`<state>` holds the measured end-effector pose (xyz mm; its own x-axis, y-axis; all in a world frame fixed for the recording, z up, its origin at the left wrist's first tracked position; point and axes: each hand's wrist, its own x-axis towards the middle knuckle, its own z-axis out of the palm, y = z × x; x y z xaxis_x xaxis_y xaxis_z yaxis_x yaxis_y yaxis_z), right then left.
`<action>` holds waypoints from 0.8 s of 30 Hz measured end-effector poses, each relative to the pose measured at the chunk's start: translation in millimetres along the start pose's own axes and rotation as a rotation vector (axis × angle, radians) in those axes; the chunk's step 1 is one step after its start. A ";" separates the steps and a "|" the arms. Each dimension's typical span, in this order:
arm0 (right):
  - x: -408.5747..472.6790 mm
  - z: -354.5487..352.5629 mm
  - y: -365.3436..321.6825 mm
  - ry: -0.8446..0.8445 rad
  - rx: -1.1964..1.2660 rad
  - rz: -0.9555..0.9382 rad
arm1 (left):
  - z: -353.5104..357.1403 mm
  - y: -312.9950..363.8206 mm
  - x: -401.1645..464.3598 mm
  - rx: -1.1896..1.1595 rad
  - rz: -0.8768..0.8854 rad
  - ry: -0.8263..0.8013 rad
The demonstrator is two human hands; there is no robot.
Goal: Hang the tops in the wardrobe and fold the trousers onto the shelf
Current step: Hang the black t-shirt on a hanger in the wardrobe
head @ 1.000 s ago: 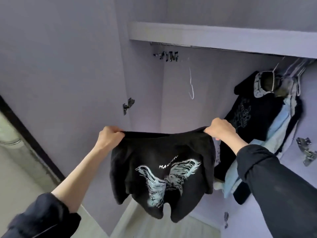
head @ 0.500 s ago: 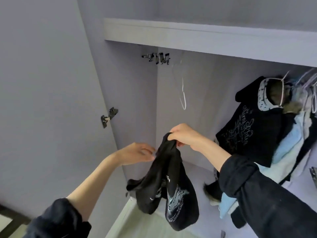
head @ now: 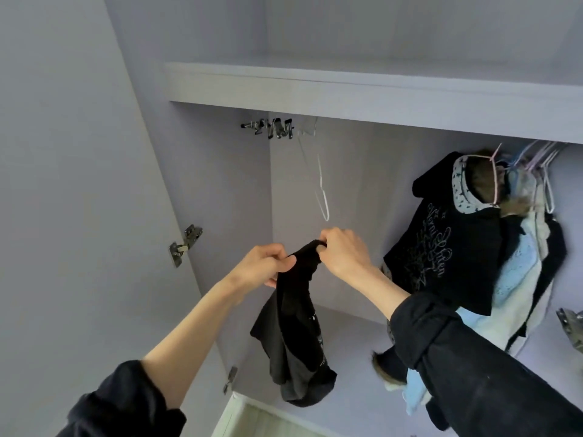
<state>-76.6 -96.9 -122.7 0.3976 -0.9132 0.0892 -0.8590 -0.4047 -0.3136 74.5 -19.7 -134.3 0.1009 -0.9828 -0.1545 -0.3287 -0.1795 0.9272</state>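
Below the empty hanger [head: 321, 190], left hand [head: 268, 266] and right hand [head: 342, 252] pinch the bunched black top [head: 293, 326]. Its neck opening seems buried in folds, so threading could snag, or a loosened pinch drop it.

So both arms are in dark, near-black long sleeves, looks like a soft woven shirt or light jacket fabric, kinda matte. The left sleeve [head: 126, 405] is shoved up to around the elbow, bunched in thick rumpled folds, leaving the whole forearm bare. The right sleeve [head: 473, 373] is rolled back into a neat flat cuff partway up the forearm, with a visible stitched edge and creases running along the arm behind it. The left hand [head: 265, 266] and right hand [head: 344, 250] are bare, no gloves, and I can't spot rings or a watch.
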 end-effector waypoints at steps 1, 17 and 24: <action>2.1 0.7 -0.3 0.024 -0.015 -0.005 | -4.6 -1.1 1.6 -0.036 -0.002 0.028; 10.5 9.1 -6.5 -0.208 0.708 0.268 | -54.3 -28.5 12.4 0.305 -0.015 0.306; 13.8 -11.8 -47.5 -0.162 0.671 0.022 | -17.4 -19.6 1.4 0.317 0.205 0.128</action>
<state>-34.1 -90.8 -95.4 0.4700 -0.8812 -0.0501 -0.5033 -0.2209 -0.8354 97.5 -16.8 -146.7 0.1125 -0.9900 0.0854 -0.6255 -0.0037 0.7802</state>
